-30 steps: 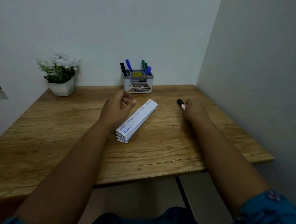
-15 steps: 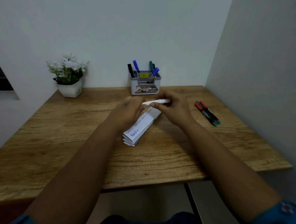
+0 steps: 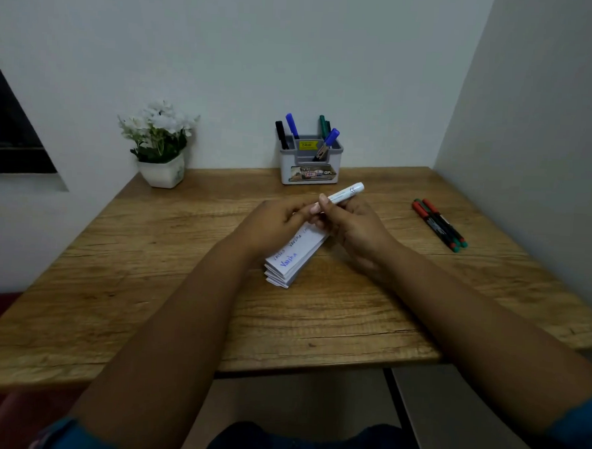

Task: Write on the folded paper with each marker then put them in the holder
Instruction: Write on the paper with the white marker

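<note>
The right hand point(image 3: 351, 223) pinches a white-barrelled marker point(image 3: 346, 193) between thumb and curled fingers, held just above the far end of the folded white paper strip point(image 3: 294, 258). The marker's long axis runs diagonally: its free end points up and away to the right, toward the grey plastic pen holder point(image 3: 309, 163) just beyond the grip, while the near end runs left into the left hand point(image 3: 275, 223). The left hand's fingers are curled at that end; they appear to grip the cap, though it is hidden, so I cannot be sure. The paper's long axis slants from under the hands back toward the person, blue writing on top. Well right of the grip, three slim markers with red and green caps point(image 3: 440, 225) lie side by side on the wooden table point(image 3: 147, 285).
</note>
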